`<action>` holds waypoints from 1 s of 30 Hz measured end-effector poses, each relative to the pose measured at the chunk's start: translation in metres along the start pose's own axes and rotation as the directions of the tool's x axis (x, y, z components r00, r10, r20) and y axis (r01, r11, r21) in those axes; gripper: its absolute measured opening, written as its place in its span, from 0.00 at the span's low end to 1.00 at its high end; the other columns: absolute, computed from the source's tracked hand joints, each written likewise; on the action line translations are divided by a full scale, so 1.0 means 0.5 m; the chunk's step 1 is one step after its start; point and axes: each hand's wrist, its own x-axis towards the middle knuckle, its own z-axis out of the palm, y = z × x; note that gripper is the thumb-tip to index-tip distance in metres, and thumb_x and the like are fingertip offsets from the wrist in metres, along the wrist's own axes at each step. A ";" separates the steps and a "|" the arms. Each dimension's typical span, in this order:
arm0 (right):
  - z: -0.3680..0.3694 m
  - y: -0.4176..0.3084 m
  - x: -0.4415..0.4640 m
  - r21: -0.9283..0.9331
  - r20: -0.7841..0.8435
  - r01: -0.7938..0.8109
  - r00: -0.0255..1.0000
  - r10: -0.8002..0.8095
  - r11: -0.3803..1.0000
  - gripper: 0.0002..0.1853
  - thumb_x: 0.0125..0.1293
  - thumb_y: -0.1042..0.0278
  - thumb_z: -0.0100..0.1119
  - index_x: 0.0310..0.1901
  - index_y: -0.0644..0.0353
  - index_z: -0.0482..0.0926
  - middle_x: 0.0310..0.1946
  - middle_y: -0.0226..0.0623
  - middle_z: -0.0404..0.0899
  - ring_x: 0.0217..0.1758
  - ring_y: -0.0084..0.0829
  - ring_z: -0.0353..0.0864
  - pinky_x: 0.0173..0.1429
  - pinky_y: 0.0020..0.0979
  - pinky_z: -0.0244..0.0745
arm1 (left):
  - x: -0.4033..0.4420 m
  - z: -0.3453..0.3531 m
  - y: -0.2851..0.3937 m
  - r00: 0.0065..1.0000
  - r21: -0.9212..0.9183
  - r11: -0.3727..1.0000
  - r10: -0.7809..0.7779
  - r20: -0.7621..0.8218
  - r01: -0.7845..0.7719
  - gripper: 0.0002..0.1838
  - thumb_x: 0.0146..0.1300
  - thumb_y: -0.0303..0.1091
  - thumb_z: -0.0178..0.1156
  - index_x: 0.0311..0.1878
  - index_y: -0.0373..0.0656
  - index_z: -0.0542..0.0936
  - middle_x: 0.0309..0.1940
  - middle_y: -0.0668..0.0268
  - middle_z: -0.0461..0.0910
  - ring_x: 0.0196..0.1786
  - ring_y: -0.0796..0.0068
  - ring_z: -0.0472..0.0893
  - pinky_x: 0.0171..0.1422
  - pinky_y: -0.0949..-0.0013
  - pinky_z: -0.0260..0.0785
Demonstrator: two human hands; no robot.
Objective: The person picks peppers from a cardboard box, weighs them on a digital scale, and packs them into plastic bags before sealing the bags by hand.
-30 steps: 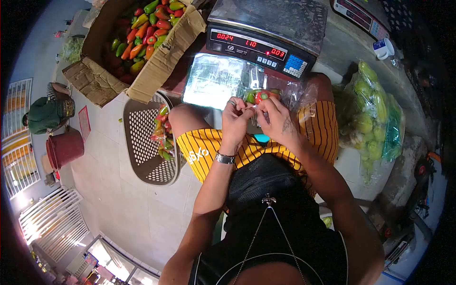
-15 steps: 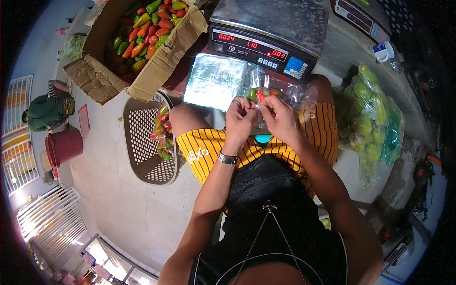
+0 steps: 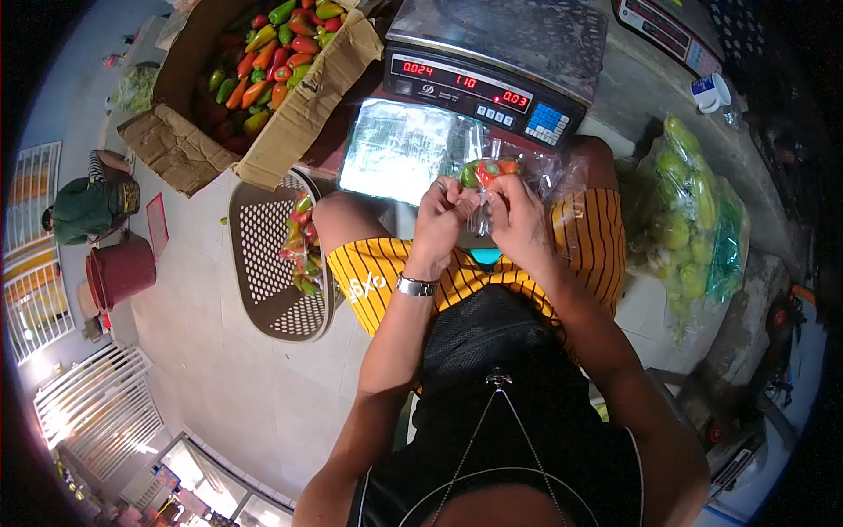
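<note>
A clear plastic bag with red and green peppers [image 3: 490,171] lies just beyond my hands, in front of the digital scale [image 3: 492,88]. My left hand [image 3: 439,220], with a ring and a wrist watch, has its fingers pinched at the near end of the bag. Close beside it, my right hand [image 3: 518,218] is closed on the bag's gathered plastic, its thumb against the fingers. The exact grip of the fingertips is partly hidden. A stack of clear plastic bags [image 3: 395,149] lies to the left of the peppers.
A cardboard box [image 3: 303,114] of peppers stands at the upper left. Below it is a perforated basket [image 3: 268,255] holding bagged peppers. Bags of green produce [image 3: 680,220] and a white cup [image 3: 709,93] are at the right. Another person [image 3: 88,211] bends near a red bucket [image 3: 121,270].
Both hands have shifted slightly at the bag's near end, and the fingers have changed position. The peppers in the bag have turned a little.
</note>
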 end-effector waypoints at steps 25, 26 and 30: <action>-0.043 -0.037 -0.009 0.015 0.032 0.151 0.988 -0.151 0.988 0.13 0.66 0.83 0.63 0.52 0.63 0.80 0.45 0.44 0.80 0.45 0.46 0.83 0.50 0.39 0.80 | -0.015 0.026 0.001 0.998 0.135 0.991 0.013 -0.069 -0.004 0.10 0.69 0.14 0.56 0.46 0.41 0.72 0.38 0.70 0.78 0.36 0.83 0.74 0.39 0.78 0.66; -0.045 -0.011 -0.013 -0.002 0.050 0.197 0.979 -0.196 0.980 0.13 0.65 0.83 0.63 0.50 0.63 0.81 0.44 0.43 0.81 0.45 0.45 0.83 0.51 0.38 0.80 | -0.015 0.024 -0.003 0.998 0.157 0.988 0.011 -0.055 -0.002 0.10 0.70 0.14 0.56 0.48 0.40 0.74 0.38 0.71 0.79 0.37 0.83 0.75 0.40 0.78 0.67; -0.055 -0.028 0.009 -0.062 0.034 0.346 0.938 -0.345 0.936 0.07 0.63 0.80 0.67 0.42 0.64 0.85 0.40 0.40 0.84 0.45 0.42 0.82 0.50 0.37 0.79 | -0.019 0.019 0.001 0.995 0.334 0.937 0.101 0.026 -0.104 0.12 0.70 0.15 0.57 0.52 0.37 0.81 0.39 0.70 0.81 0.42 0.81 0.79 0.47 0.76 0.71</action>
